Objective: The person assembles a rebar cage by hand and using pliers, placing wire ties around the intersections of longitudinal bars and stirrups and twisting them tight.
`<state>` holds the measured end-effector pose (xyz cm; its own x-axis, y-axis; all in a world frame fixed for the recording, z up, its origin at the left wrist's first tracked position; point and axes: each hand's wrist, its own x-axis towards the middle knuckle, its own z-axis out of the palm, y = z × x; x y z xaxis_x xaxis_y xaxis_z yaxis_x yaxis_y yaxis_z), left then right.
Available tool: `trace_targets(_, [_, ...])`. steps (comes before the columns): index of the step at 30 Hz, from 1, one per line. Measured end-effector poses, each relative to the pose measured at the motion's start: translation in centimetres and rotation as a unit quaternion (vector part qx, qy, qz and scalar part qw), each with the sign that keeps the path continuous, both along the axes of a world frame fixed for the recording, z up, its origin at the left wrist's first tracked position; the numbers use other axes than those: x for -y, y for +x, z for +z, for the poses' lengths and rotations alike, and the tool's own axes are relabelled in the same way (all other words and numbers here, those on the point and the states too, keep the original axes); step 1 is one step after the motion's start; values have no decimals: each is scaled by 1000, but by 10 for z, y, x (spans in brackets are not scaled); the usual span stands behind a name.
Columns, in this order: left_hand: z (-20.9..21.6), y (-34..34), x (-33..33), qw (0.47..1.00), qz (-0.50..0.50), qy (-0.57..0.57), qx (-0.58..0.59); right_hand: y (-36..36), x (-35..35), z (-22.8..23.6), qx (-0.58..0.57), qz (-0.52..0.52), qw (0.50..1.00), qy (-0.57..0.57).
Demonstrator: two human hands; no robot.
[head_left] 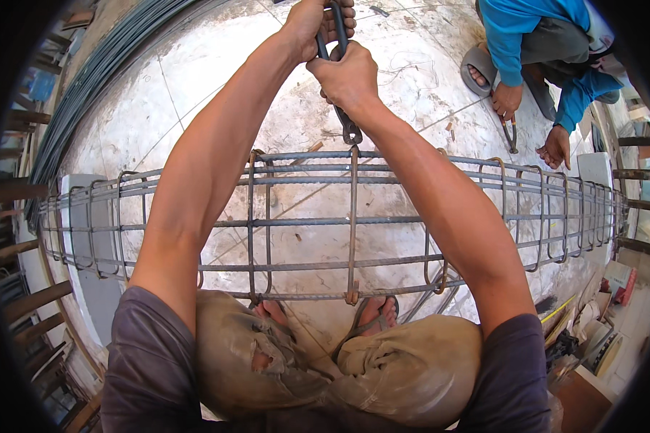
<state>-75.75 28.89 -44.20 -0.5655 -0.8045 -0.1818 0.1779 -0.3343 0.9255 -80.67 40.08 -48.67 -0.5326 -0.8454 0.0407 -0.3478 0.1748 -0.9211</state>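
Observation:
Both my arms reach forward over a long rebar cage (352, 195) of ribbed bars and square stirrups, lying crosswise before my knees. My left hand (312, 27) is wrapped around one dark handle of a pair of pincers (348, 128). Closer to the jaws, my right hand (350, 74) grips the tool's other handle. The jaws point toward me and meet the cage's far top bar, where a stirrup crosses it. Whether wire is between the jaws is too small to tell.
At the right, a co-worker in blue sleeves (504, 43) crouches with another pair of pincers (511, 136) in one hand. A bundle of long bars (87, 90) curves along the left. Pale blocks (94, 238) sit under the cage's ends. Assorted clutter (592, 332) lies at right.

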Motion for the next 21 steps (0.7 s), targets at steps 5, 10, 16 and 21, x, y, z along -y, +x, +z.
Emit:
trace_targets(5, [-2, 41, -13, 956, -20, -264, 122, -53, -18, 43, 69, -132, 988, -43])
trace_targets(10, [-6, 76, -65, 803, -389, -300, 337, -121, -114, 113, 85, -54, 987, -129])
trace_targets(16, [-17, 62, -112, 718, -529, -241, 382, -86, -288, 159, -84, -129, 988, 28])
trace_targets(21, [-19, 60, -115, 758, -509, -222, 342, -55, -465, 107, -127, -294, 925, 203])
